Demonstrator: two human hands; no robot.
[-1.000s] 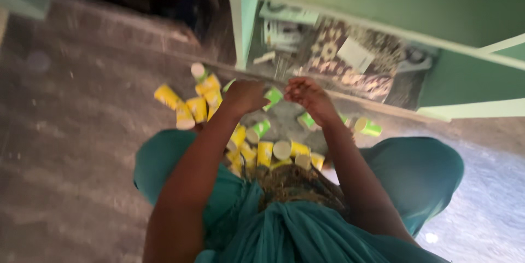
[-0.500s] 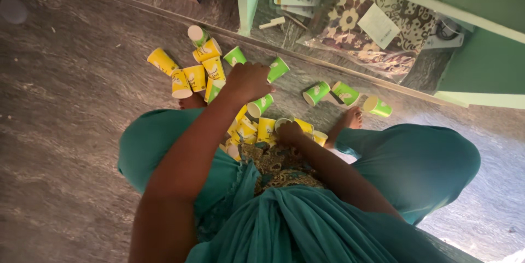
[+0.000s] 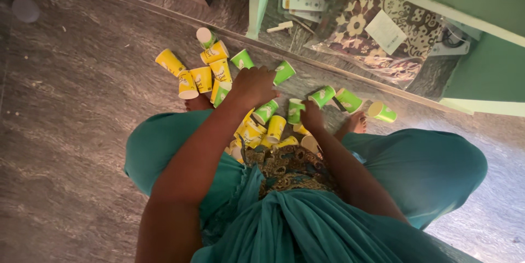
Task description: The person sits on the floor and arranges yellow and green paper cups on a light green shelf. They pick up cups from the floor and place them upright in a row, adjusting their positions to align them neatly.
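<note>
I sit cross-legged on the floor with many small paper cups scattered in front of me. My left hand (image 3: pixel 254 85) reaches forward, its fingers curled around a green cup (image 3: pixel 284 71), beside a cluster of yellow cups (image 3: pixel 205 77). My right hand (image 3: pixel 310 115) rests lower, fingers down among the cups. It touches a green cup (image 3: pixel 295 111), and its grip is hidden. More green cups (image 3: pixel 349 100) lie to the right. A pile of yellow cups (image 3: pixel 257 132) sits against my lap.
A green cabinet (image 3: pixel 481 71) stands ahead on the right, its leg (image 3: pixel 256 6) close behind the cups. Under it lie a patterned cloth (image 3: pixel 372 33), papers and small packets. My bare foot (image 3: pixel 355 123) shows beside my teal-clothed knee (image 3: pixel 432 170). Grey stone floor (image 3: pixel 71 104) spreads to the left.
My right hand dropped from beside the left hand to the pile at my lap, then came up to the green cups. The left hand stayed over the same cups. The view tilted downward.
</note>
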